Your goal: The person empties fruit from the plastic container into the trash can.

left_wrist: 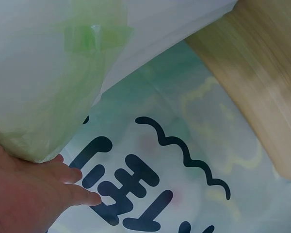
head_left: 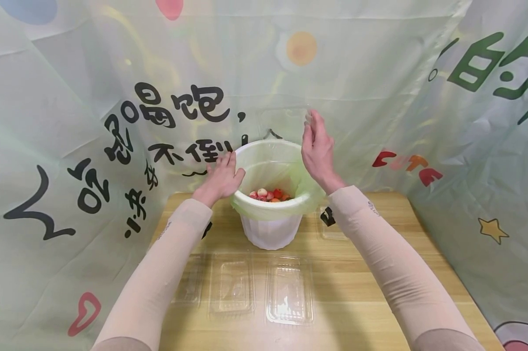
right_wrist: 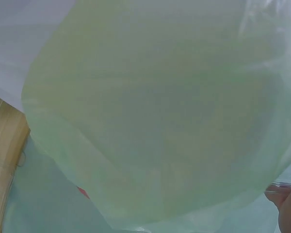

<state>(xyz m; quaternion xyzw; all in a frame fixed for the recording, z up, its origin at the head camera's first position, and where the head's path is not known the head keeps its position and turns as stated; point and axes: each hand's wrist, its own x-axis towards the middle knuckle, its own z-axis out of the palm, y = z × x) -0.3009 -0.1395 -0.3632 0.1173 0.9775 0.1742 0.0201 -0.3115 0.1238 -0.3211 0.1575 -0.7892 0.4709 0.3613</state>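
A white bin stands on the table, lined with a thin green plastic bag folded over its rim. Inside lie several small red, orange and pale round fruits. My left hand is at the bin's left rim, its fingers extended; the left wrist view has the hand beside the hanging bag. Above the bin's back right edge, my right hand holds a clear plastic container by its side. In the right wrist view the bag hides most of that hand.
Clear plastic containers lie on the wooden table: one at front middle, one left of it, another partly behind the left sleeve. A further container lies right of the bin. Printed cloth walls the table's back and sides.
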